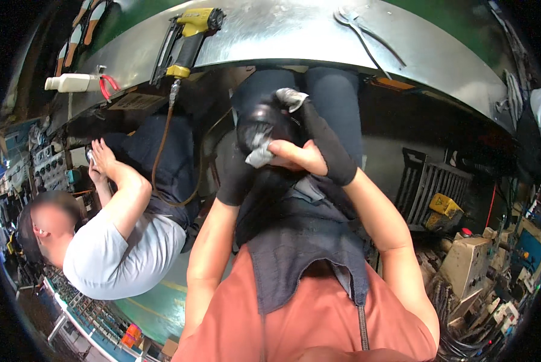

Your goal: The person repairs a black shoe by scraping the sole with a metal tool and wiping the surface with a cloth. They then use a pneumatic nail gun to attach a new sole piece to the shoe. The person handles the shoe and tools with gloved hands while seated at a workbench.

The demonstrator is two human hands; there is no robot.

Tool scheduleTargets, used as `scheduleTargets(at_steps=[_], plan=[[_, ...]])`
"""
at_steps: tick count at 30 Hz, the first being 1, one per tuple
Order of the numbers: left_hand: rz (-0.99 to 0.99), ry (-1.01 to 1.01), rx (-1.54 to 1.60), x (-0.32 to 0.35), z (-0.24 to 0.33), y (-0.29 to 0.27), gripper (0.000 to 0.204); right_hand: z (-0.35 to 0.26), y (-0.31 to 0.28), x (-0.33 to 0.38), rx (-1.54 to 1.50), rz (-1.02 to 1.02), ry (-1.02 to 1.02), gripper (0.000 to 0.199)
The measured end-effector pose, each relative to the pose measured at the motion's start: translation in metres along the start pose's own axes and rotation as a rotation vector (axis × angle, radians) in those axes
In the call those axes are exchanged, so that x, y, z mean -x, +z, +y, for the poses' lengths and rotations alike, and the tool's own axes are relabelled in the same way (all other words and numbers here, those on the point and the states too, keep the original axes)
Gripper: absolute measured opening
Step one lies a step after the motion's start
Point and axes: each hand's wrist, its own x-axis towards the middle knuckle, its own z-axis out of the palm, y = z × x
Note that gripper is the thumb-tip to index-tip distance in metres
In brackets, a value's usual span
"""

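A glossy black rounded thing [264, 123] is held over my lap, below the bench edge; its kind is too blurred to tell. My left hand [246, 158], in a black glove or sleeve, is against its near left side, its fingers mostly hidden. My right hand [309, 154] wraps the right side, its bare thumb toward the near edge. Pale grey wrapping or cloth shows by the thumb and at the far top, near the right hand's fingers. Both hands appear closed on the black thing.
On the metal bench [270, 36] lie a yellow-black air nailer [192, 42] with a brown hose [162, 151], metal pincers [361, 36], red-handled pliers [106, 87] and a white bottle [71, 82]. A co-worker [125, 241] sits at left. Machinery [466, 259] stands at right.
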Motion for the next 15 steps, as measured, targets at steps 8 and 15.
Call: scheduleTargets(at_steps=[8,15], plan=[[-0.051,0.047,0.214,-0.03,0.053,0.036,0.033,0.064,-0.013,0.017,0.248,0.108,-0.004,0.08],[-0.081,0.001,0.769,-0.055,0.037,-0.018,0.036,-0.027,-0.006,-0.009,0.208,0.021,-0.322,0.096]])
